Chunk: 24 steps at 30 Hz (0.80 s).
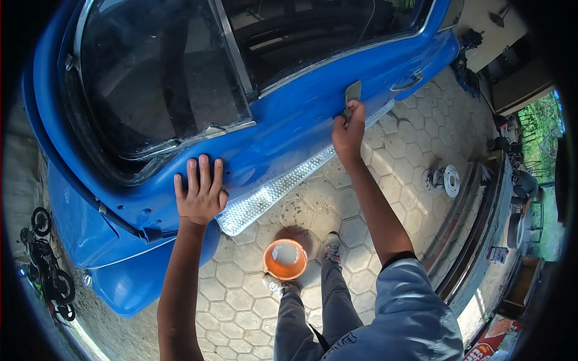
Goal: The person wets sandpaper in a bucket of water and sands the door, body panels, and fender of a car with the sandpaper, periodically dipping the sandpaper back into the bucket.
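The blue car door (289, 123) fills the upper part of the view, with dark windows above it. My left hand (201, 192) lies flat on the blue panel below the front window, fingers spread, holding nothing. Farther right, my right hand (350, 129) is closed on a thin grey flat piece (353, 91) against the door, short of the chrome door handle (409, 80). Whether that piece is sandpaper or something else, I cannot tell. Below the door runs a silvery textured running board (265, 197).
An orange bucket (285, 272) with cloudy liquid stands on the hexagonal paving (241, 292) by my shoes. To the right are a white metal disc (451, 180) and long dark beams (466, 237). A motorcycle (51, 271) stands at far left.
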Available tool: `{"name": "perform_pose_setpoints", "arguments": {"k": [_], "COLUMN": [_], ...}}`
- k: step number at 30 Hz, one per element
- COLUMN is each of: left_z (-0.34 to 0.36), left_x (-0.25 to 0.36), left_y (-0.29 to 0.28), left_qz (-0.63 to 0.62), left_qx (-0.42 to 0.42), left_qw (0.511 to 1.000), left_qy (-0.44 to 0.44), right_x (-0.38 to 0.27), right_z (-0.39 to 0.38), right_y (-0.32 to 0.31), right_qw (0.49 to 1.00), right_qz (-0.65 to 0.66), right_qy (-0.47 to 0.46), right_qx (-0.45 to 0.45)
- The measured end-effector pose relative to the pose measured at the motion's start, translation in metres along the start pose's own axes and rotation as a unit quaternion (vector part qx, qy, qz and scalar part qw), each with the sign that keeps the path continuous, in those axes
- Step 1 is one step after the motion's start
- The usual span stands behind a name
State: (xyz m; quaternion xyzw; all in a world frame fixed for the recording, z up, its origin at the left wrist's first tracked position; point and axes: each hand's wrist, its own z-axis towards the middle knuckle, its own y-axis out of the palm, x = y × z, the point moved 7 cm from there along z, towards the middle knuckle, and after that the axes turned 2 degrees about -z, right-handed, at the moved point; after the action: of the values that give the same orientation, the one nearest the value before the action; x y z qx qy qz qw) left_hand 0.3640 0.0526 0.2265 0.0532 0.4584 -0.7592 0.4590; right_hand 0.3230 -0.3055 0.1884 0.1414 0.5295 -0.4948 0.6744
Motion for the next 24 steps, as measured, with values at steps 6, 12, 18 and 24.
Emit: {"name": "perform_pose_setpoints", "arguments": {"k": [6,12,18,24], "left_z": [-0.006,-0.017,-0.005,-0.001], "left_x": [0.012,0.003,0.006,0.013], "left_y": [-0.001,-0.007,-0.003,0.002], "left_qz": [0.012,0.035,0.020,0.014], "left_qx": [0.011,0.008,0.018,0.003], "left_qw": [1.000,0.998,0.999,0.999], "left_qy": [0.022,0.044,0.043,0.052], "right_x": [0.041,0.073,0.051,0.122], "right_z": [-0.007,-0.046,-0.153,-0.125], "right_y": [-0.007,0.028,0.091,0.075], "right_qw": [0.993,0.941,0.903,0.769], "right_qz": [0.047,0.240,0.264,0.399], "right_qy": [-0.073,0.220,0.337,0.475], "right_qx": [-0.085,0.095,-0.020,0.154]}}
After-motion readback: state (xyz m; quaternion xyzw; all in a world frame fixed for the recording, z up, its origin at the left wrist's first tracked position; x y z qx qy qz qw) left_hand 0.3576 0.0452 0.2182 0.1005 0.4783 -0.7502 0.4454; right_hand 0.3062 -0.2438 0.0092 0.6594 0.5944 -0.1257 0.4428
